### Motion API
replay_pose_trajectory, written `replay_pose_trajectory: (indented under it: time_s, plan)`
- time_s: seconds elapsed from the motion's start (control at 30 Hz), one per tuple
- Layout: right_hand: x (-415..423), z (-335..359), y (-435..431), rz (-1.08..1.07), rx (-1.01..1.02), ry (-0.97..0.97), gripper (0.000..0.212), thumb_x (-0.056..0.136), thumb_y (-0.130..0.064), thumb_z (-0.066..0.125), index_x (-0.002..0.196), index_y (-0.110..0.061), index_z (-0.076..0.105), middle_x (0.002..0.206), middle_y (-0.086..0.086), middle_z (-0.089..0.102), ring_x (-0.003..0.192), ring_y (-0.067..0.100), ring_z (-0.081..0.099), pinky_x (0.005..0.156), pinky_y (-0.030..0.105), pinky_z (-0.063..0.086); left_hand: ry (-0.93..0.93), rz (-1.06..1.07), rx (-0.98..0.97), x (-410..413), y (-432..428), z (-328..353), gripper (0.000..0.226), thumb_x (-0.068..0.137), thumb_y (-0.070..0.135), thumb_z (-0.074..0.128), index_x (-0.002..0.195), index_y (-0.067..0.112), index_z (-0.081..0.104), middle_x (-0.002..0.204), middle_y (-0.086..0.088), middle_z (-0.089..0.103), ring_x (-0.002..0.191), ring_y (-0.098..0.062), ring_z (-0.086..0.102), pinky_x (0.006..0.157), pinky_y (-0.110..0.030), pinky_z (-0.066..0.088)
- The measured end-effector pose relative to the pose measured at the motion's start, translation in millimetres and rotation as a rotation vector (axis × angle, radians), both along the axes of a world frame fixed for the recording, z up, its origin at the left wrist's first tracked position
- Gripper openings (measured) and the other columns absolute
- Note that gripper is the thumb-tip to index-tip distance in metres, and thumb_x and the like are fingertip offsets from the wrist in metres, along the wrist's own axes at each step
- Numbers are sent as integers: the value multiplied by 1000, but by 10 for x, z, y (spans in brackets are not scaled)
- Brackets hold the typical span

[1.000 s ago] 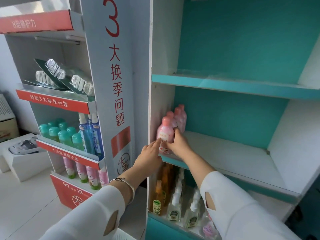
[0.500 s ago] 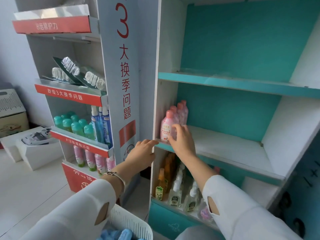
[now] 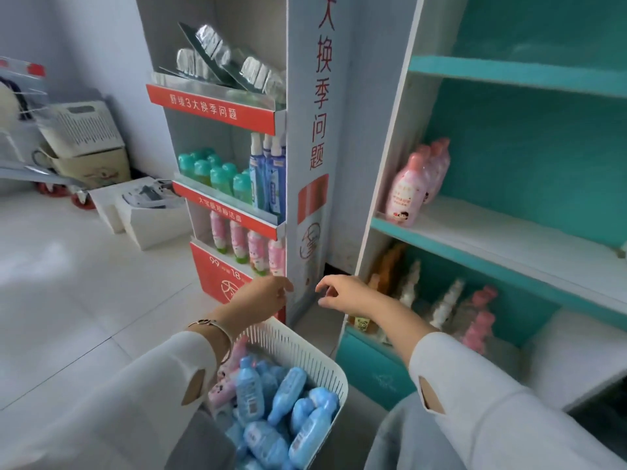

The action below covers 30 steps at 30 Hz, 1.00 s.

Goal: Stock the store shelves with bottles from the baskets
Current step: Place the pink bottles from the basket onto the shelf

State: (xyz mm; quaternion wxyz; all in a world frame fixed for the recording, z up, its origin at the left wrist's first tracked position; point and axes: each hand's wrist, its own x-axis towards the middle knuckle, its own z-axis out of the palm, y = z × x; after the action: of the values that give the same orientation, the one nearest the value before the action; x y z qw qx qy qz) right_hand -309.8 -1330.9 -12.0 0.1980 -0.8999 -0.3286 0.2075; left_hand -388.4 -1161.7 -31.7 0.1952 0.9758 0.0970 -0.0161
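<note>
**Bright, soft daylight; smeared detail and bent edges**

Even, diffuse light fills the scene and casts no hard shadows. The white floor (image 3: 51, 259) shows a pale, washed-out sheen at the left. The foil packs (image 3: 210, 42) on the cardboard display (image 3: 305, 130) catch sharp glints. Beneath the teal shelves (image 3: 509, 74) the lowest compartment is dimmer, and the spray bottles (image 3: 444, 300) there are smeared and hard to read. The whole frame is soft and printed labels blur. Wide-angle distortion leans the white upright (image 3: 383, 171) and slants the shelf edges at the right. The white sleeves (image 3: 509, 418) at the bottom are very bright and out of focus.
</note>
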Motion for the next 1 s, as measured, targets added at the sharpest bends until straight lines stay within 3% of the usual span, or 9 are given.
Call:
replay_pose_trajectory:
  time_s: [0.13,0.3,0.6,0.77,0.87,1.0]
  plan:
    - [6,-273,270,54,-64,68,35,93,-27,57,127,-20,53,124,4,57,110,19,55,88,29,45,92,16,25,14,240,-414,32,92,11,45,119,18,61,120,-3,62,106,-21,59,92,-33,49]
    - [103,-589,485,151,-190,124,40,94,-26,57,132,-15,51,128,5,56,114,19,53,82,24,39,169,40,63,63,433,-940,31,91,18,50,121,23,58,123,-1,58,107,-19,57,94,-30,48]
    - [336,-1192,799,186,-236,178,38,92,-25,57,129,-16,54,128,5,55,114,19,52,88,25,40,295,198,-67,69,760,-1681,33,92,10,45,121,18,59,119,-4,61,106,-21,59,92,-30,48]
    - [365,-1601,902,160,-209,279,35,92,-27,57,125,-16,56,124,6,57,110,19,54,87,25,41,359,265,-194,44,837,-2168,38,97,14,39,134,16,42,132,-12,53,118,-30,54,101,-41,42]
    - [396,-1811,929,152,-216,307,33,91,-27,58,123,-17,57,122,6,58,101,15,54,86,25,41,413,293,-256,94,869,-2388,41,97,13,35,138,13,38,141,-13,44,126,-30,46,107,-41,37]
    - [445,-2049,985,104,-204,358,30,91,-22,58,121,-14,59,107,4,62,86,14,60,69,18,44,414,276,-373,42,907,-2682,62,95,10,39,149,18,10,152,-14,23,136,-30,32,114,-41,28]
